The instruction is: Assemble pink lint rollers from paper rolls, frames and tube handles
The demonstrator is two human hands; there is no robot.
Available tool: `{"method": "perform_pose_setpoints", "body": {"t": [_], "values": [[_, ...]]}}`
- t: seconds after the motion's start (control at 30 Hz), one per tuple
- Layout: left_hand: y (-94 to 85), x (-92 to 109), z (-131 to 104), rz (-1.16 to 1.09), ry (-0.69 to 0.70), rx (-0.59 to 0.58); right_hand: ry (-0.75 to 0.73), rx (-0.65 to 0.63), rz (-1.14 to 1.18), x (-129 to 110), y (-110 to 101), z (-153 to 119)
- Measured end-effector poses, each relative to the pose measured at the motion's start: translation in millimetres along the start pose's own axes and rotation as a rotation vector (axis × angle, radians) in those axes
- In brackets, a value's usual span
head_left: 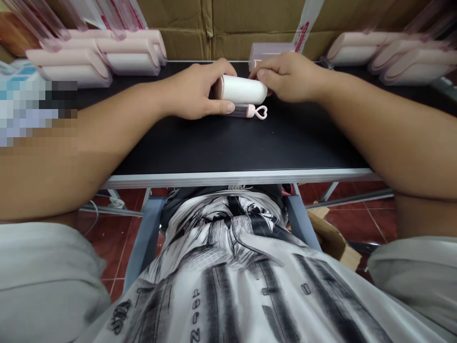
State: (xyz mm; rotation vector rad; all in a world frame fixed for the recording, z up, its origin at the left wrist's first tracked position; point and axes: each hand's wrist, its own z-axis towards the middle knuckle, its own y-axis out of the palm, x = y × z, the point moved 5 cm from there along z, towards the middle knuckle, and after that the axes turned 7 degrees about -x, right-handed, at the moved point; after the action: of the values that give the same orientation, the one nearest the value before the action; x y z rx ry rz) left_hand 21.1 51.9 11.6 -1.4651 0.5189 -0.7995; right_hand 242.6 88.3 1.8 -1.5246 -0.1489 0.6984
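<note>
A white, rounded cylindrical case [243, 90] with a pinkish left end lies sideways above the black table. My left hand [196, 90] is wrapped round its left end, with the thumb along the near side. Just below the case, by that thumb, is a clear tube [241, 110] with a pale pink cap and a heart-shaped loop [261, 112] pointing right. My right hand [282, 76] is closed at the case's right end, thumb and fingers pressed together; what its fingertips pinch, if anything, is hidden.
Pink and white cases in clear packaging [132, 62] stand at the back left, with similar ones [357, 52] at the back right. A clear package [273, 49] sits behind my right hand. Cardboard [228, 45] rises behind the table [221, 147]. A person's blurred clothing shows far left.
</note>
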Motion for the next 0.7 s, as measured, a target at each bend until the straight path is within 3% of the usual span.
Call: {"method": "perform_pose_setpoints", "body": {"t": [0.7], "values": [[1.6, -5.1, 3.3, 0.021, 0.010, 0.001, -0.098, 0.044, -0.022, -3.9, 0.4, -1.1]]}}
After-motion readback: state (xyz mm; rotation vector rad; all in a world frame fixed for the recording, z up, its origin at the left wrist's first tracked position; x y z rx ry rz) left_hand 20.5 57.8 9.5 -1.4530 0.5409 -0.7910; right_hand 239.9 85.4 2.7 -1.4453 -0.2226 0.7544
